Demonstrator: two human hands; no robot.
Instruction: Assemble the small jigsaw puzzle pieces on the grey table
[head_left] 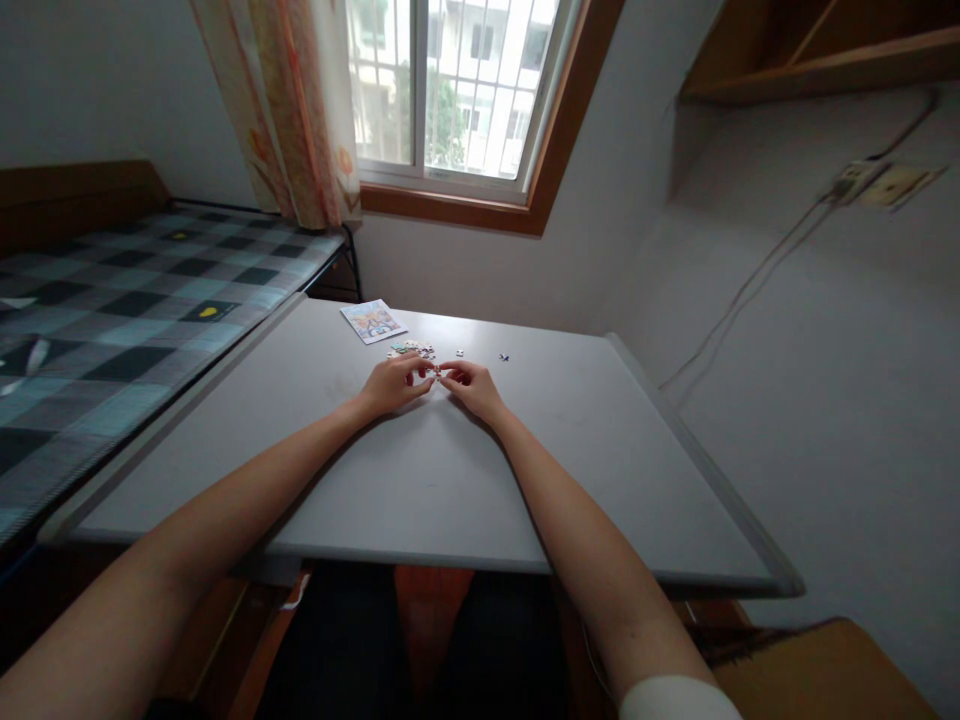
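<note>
Both hands meet over the middle of the table, fingertips nearly together. Between the fingertips is a small jigsaw puzzle piece (437,371), partly hidden; whether it is one piece or two joined I cannot tell. My left hand (394,384) pinches it from the left, and my right hand (474,388) pinches it from the right. A small heap of jigsaw puzzle pieces (411,347) lies just behind my left hand. One loose puzzle piece (460,352) sits behind my right hand, and a dark puzzle piece (504,357) lies farther right.
A colourful picture card (373,321) rests at the far left of the grey table (435,480). Beside the table on the left stands a bed with a checked cover (187,270). The window (457,90) is ahead, and a cable (739,295) hangs down the right wall.
</note>
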